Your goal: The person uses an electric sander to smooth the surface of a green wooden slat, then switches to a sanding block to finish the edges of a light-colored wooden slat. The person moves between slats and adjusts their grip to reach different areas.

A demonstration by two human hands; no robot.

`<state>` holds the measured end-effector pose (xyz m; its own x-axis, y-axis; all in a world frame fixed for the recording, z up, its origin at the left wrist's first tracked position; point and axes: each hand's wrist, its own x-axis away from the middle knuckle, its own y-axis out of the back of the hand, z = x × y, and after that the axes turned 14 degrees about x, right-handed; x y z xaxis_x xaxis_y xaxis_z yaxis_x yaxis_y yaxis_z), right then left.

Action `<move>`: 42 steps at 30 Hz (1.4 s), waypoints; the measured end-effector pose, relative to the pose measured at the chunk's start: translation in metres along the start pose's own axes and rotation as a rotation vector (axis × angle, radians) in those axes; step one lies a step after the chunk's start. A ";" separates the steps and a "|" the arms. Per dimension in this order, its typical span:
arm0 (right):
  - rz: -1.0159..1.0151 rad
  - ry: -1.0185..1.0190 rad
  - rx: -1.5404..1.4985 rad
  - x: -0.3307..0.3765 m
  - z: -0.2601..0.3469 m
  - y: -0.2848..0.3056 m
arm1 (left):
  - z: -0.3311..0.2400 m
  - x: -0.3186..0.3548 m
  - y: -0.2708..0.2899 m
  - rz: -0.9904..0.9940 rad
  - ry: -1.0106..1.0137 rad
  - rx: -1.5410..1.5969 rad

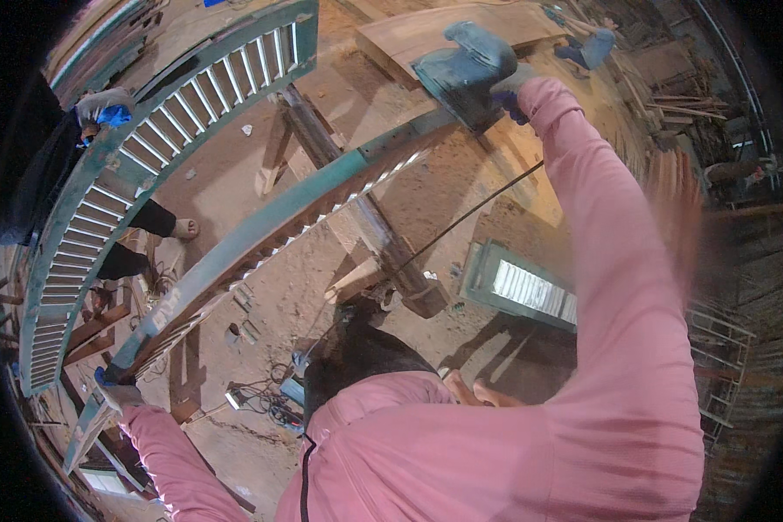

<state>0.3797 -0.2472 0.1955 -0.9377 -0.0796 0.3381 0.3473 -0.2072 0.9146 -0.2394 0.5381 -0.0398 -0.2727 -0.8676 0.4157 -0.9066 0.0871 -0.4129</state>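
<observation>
A long green louvered shutter (261, 228) stands on its edge across a wooden trestle (383, 230), its narrow top edge partly green and partly bare. At its far right end, my gloved right hand (515, 91) is closed on a blue-green handheld power sander (470, 65), which rests on that edge. The sander's underside is hidden. My left hand (120, 390), in a pale glove with blue fingers, is wrapped round the shutter's near left end.
Another louvered shutter (161, 139) stands at the left, beside a co-worker's gloved hand (104, 111) and dark-clad legs. A small shutter (522, 287) lies right of the trestle. Power tools and cables (274, 396) lie on the floor. Wood boards (391, 39) lie beyond.
</observation>
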 end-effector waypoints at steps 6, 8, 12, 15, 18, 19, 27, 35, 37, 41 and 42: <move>0.105 -0.060 -0.220 -0.021 -0.011 -0.005 | -0.034 -0.039 0.075 0.148 -0.022 0.005; 0.090 -0.049 -0.109 0.008 0.008 -0.001 | -0.029 -0.038 0.068 0.136 -0.007 0.028; 0.059 0.124 0.011 0.014 0.019 -0.011 | -0.006 -0.016 0.027 0.031 -0.026 0.034; -0.022 0.392 0.008 0.003 0.029 -0.028 | -0.015 -0.004 0.017 -0.011 -0.058 0.026; -0.097 0.548 0.095 0.002 0.050 -0.041 | -0.008 0.009 -0.001 -0.092 -0.067 0.053; -0.081 0.530 0.111 0.010 0.061 -0.041 | -0.006 0.016 -0.008 -0.121 -0.071 0.062; 0.041 0.186 0.214 0.013 0.077 -0.008 | -0.021 -0.003 0.018 -0.004 -0.043 -0.014; 0.068 -0.019 -0.169 -0.030 -0.012 0.001 | -0.008 0.006 0.009 -0.097 -0.122 0.063; 0.068 -0.015 -0.142 -0.019 0.003 -0.004 | -0.016 0.010 0.013 -0.100 -0.110 0.070; 0.028 -0.003 -0.077 0.014 0.006 -0.009 | 0.002 0.014 -0.008 -0.079 -0.129 0.118; 0.023 0.023 -0.039 0.018 0.005 -0.011 | 0.006 0.010 -0.010 -0.067 -0.138 0.129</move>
<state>0.3589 -0.2412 0.1923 -0.9292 -0.1074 0.3537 0.3695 -0.2424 0.8971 -0.2307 0.5255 -0.0365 -0.1580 -0.9290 0.3346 -0.8701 -0.0292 -0.4919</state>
